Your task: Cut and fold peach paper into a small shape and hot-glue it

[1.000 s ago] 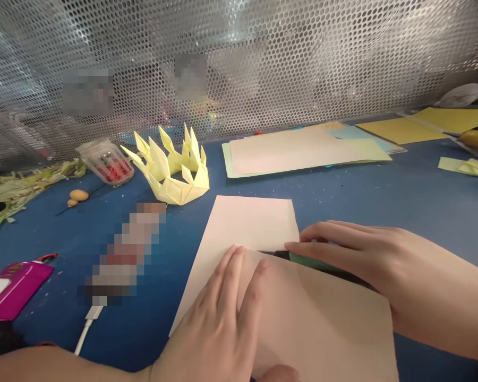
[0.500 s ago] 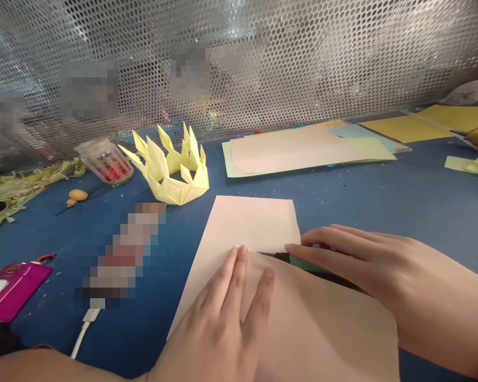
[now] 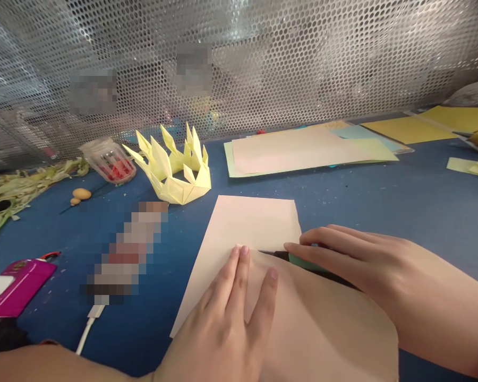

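Observation:
A sheet of pale cream paper [image 3: 258,220] lies folded over on the blue table, its upper flap [image 3: 326,313] lifted and bulging toward me. My left hand [image 3: 227,307] rests on the flap with fingers stretched and spread, the fingertips pressing near the fold. My right hand [image 3: 354,260] is curled round what looks like a green utility knife [image 3: 305,262]. Its dark blade [image 3: 276,255] lies between the two paper layers, pointing left toward my left fingertips. Most of the knife's handle is hidden by the hand and the flap.
Beyond the paper stand a yellow folded-paper crown [image 3: 183,188] and a clear jar [image 3: 109,162] with red bits. Stacked paper sheets [image 3: 290,151] lie behind. Left are a blurred-out phone-like device [image 3: 123,254] on a white cable [image 3: 85,329] and a magenta case [image 3: 27,289]. A perforated metal screen [image 3: 302,63] closes off the back.
The view has shifted slightly, so objects on the left appear a little further right. Both hands, the paper and the knife keep nearly the same places.

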Demonstrator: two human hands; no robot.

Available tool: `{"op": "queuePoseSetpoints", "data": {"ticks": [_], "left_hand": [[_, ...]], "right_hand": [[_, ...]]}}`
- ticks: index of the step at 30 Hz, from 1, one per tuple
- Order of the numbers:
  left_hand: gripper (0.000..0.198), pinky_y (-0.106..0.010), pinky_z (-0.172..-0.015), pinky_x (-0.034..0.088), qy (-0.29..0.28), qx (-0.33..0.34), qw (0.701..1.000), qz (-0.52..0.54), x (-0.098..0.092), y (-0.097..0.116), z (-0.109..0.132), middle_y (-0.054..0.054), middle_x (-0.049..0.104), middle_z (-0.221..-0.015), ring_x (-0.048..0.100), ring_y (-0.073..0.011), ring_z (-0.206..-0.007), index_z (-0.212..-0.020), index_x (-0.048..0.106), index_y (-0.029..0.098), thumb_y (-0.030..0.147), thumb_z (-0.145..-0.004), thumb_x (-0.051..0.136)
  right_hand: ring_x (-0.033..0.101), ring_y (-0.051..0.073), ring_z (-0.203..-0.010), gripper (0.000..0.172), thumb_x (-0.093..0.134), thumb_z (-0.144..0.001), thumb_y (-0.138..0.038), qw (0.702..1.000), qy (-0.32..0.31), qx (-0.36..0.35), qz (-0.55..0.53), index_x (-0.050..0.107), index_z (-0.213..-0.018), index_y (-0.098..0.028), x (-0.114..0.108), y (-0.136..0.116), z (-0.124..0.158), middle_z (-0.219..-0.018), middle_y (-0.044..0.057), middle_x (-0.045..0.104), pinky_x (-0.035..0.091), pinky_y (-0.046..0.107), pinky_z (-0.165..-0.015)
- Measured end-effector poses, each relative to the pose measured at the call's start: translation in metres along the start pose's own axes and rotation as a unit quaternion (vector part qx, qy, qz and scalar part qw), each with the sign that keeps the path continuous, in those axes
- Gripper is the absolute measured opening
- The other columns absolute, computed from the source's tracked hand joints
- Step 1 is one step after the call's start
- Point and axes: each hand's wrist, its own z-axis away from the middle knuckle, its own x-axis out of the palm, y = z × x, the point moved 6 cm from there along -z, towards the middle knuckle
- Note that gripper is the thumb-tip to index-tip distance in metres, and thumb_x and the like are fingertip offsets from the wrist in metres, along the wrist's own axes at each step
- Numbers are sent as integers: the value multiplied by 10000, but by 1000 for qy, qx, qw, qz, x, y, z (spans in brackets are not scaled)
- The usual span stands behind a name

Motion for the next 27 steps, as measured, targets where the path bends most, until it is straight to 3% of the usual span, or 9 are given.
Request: {"op": "queuePoseSetpoints", "data": {"ticks": [4,8,13,18,21,25,27], "left_hand": [[848,-432,-1069,529,7,3,1000,6,-1,0,0,-333,340,-1566,365,-451,-1449,-1609,292,87,537,-972,625],[795,-426,-1065,535,9,5,1000,0,1,0,0,-332,348,-1564,367,-453,-1447,-1609,282,78,472,-994,596],[662,-421,-1091,514,28,-9,1000,5,0,1,2,-308,342,-1585,349,-431,-1474,-1619,249,87,279,-1034,491],[702,-436,-1116,490,28,-11,1000,-1,0,3,3,-316,318,-1592,307,-437,-1492,-1622,207,71,235,-1008,506],[720,-443,-1132,471,33,-9,999,-8,1,4,4,-326,316,-1590,317,-446,-1487,-1619,203,58,328,-1030,517],[984,-468,-1145,449,38,-10,999,0,5,6,5,-339,303,-1596,308,-468,-1498,-1627,185,47,630,-952,600],[1052,-482,-1159,428,42,-12,999,0,6,7,5,-335,311,-1599,303,-471,-1503,-1629,183,43,694,-918,604]], "right_hand": [[737,259,-856,490,500,-790,-47,999,-17,-24,-23,647,-1239,-176,2,-3,0,-1066,95,745,631,379,-575],[730,268,-876,521,498,-800,-33,999,-23,-13,-22,617,-1283,-186,4,-2,2,-1094,97,731,623,398,-583],[727,259,-825,439,486,-849,-52,999,-15,-31,-13,636,-1245,-164,1,-4,-1,-1063,103,754,590,368,-533],[725,250,-860,412,390,-925,-61,999,4,-41,1,618,-1250,-170,3,-4,-2,-1071,98,759,578,357,-592],[727,229,-852,440,361,-920,-39,999,20,-49,9,609,-1261,-167,4,-4,-3,-1067,94,759,582,340,-624],[728,228,-853,436,356,-937,-43,998,33,-59,15,617,-1270,-149,4,-4,-6,-1076,103,760,602,362,-685],[729,230,-858,430,346,-957,-51,997,41,-60,16,630,-1266,-145,3,-5,-8,-1077,108,759,603,367,-697]]}}
